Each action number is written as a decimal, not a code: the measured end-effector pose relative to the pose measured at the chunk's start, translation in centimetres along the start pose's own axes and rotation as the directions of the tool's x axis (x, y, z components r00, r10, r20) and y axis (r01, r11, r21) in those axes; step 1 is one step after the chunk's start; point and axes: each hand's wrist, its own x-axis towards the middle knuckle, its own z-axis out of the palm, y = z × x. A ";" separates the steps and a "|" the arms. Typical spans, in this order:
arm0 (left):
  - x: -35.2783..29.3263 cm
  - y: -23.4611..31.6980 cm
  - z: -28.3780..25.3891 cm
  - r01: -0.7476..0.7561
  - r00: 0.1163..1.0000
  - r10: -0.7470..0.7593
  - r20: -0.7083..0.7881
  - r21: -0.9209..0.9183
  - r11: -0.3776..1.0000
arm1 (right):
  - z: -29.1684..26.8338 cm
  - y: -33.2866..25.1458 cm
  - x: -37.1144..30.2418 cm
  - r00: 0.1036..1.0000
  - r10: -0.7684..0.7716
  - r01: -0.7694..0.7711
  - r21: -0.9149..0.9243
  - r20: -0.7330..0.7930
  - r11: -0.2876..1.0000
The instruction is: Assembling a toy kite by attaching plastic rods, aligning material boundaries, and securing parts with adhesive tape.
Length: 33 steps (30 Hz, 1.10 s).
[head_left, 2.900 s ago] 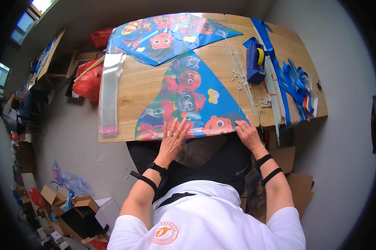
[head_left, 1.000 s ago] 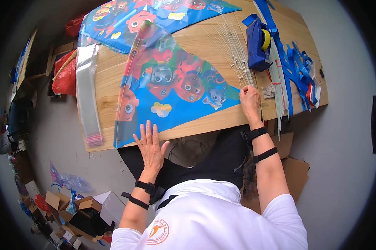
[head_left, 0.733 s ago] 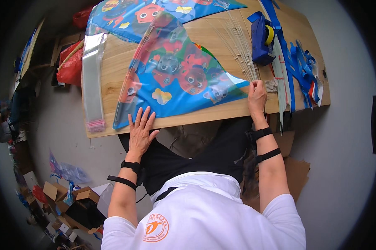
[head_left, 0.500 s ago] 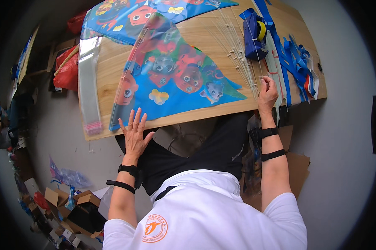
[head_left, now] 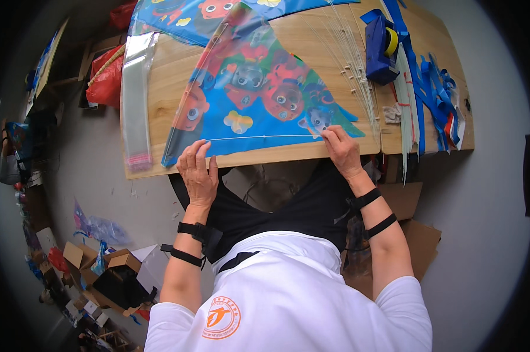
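A thin white rod (head_left: 263,137) with a small fitting near its middle lies crosswise over the lower part of a folded kite (head_left: 241,100). The kite is a blue triangle of sheet with printed cartoon animals, partly see-through. My right hand (head_left: 342,151) pinches the rod's right end near the kite's right corner. At the left end, my left hand (head_left: 198,176) has its fingers curled and closed at the rod's tip, close to the table's front edge. The palms of both hands are turned away.
More similar rods (head_left: 353,67) lie to the right, beside a blue tape dispenser (head_left: 381,47) with yellow tape. Blue ribbons (head_left: 438,105) and a tied rod bundle (head_left: 403,100) are farther right. Clear plastic bags (head_left: 138,100) lie left. Another printed sheet (head_left: 188,20) covers the back.
My right hand has brought the rod from near the tape dispenser leftward and down across the kite. My left hand, spread before, has curled at the rod's other end.
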 end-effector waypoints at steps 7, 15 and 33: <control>4.6 6.7 3.7 -0.105 0.980 0.131 0.151 -0.168 0.980 | -0.3 2.1 -0.5 0.997 -0.007 0.009 -0.034 0.074 0.999; 6.3 8.1 6.6 -0.219 0.940 0.273 0.207 -0.250 0.943 | 0.1 1.9 0.0 0.999 0.007 -0.007 0.004 0.051 1.000; 6.1 9.1 6.8 -0.200 0.948 0.264 0.181 -0.308 0.930 | -1.4 1.9 0.1 1.000 0.022 -0.023 0.035 0.009 0.999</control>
